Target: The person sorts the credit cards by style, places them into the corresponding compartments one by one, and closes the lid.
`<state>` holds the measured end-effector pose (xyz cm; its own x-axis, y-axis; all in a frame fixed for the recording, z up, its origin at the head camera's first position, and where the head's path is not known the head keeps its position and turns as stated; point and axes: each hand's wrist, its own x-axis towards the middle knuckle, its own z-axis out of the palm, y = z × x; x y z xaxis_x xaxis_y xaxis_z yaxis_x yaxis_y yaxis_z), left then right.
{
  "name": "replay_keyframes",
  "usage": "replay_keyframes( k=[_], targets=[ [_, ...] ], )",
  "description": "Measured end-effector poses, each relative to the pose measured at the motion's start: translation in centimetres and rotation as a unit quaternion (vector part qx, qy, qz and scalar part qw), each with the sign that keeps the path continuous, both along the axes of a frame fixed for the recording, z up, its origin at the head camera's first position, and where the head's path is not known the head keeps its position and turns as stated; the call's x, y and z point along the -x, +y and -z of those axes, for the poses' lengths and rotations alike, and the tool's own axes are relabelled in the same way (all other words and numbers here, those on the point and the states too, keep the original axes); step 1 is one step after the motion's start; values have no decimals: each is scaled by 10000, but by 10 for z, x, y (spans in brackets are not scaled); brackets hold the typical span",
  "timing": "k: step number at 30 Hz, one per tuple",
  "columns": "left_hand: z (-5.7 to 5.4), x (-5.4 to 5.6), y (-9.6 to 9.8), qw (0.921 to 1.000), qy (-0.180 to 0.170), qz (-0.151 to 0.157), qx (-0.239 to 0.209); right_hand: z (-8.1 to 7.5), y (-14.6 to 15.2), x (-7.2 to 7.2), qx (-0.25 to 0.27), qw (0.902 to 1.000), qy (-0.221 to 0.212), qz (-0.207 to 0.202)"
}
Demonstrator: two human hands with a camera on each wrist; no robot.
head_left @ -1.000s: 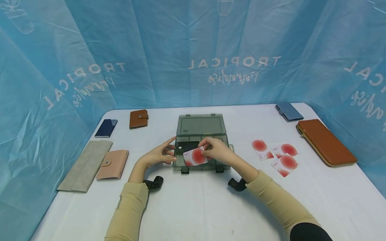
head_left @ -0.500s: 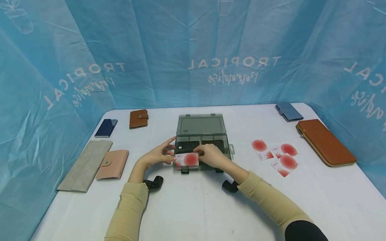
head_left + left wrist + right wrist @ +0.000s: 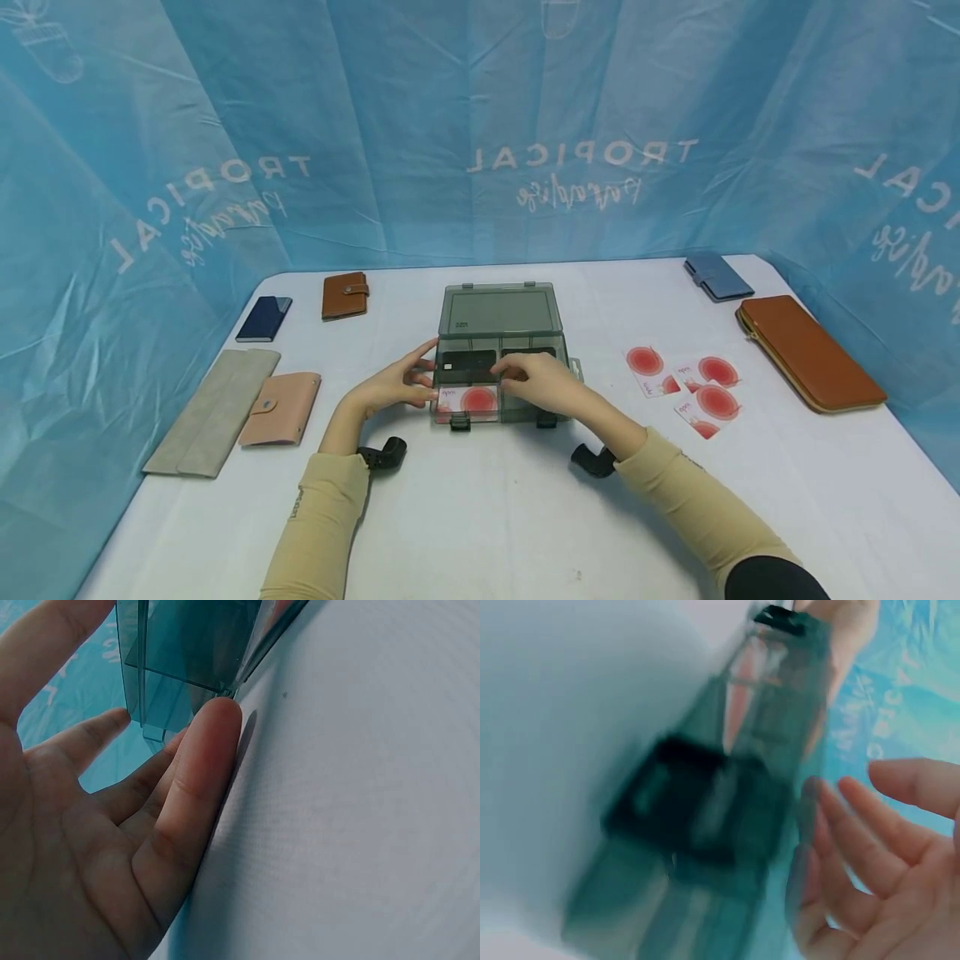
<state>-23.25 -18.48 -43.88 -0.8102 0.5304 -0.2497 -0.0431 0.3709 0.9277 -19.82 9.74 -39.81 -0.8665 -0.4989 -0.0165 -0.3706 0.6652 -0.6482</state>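
A translucent green compartment box (image 3: 501, 310) stands with its lid raised at the middle of the table. My left hand (image 3: 393, 386) rests against the box's left side, thumb at the near corner and fingers spread along the wall (image 3: 161, 675). A white card with a red round print (image 3: 477, 400) lies in the front left compartment. Behind it, a black card (image 3: 467, 365) lies in the back left compartment; another dark card (image 3: 528, 351) is partly covered at the back right. My right hand (image 3: 543, 382) hovers over the box's right half, fingers loosely bent, holding nothing.
Several red-printed cards (image 3: 717, 403) lie right of the box. Farther right are a brown zip wallet (image 3: 810, 354) and a blue wallet (image 3: 717, 277). To the left lie a grey pouch (image 3: 213, 412), a pink wallet (image 3: 280, 408), a navy card holder (image 3: 264, 319) and a brown snap wallet (image 3: 345, 297).
My right hand has carried the red-printed card left into the front left compartment, let it go, and drawn back right. The left hand has stayed at the box's side.
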Motion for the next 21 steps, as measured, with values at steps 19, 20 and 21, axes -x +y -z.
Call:
replay_keyframes(
  k=[19, 20, 21],
  targets=[
    [0, -1, 1, 10000, 13, -19, -28, 1, 129, 26, 698, 9888, -701, 1118],
    [0, -1, 1, 10000, 10, -19, -33, 3, 136, 28, 635, 9893, -737, 1090],
    [0, -1, 2, 10000, 8, -20, -34, 5, 142, 29, 571, 9899, -768, 1049]
  ],
)
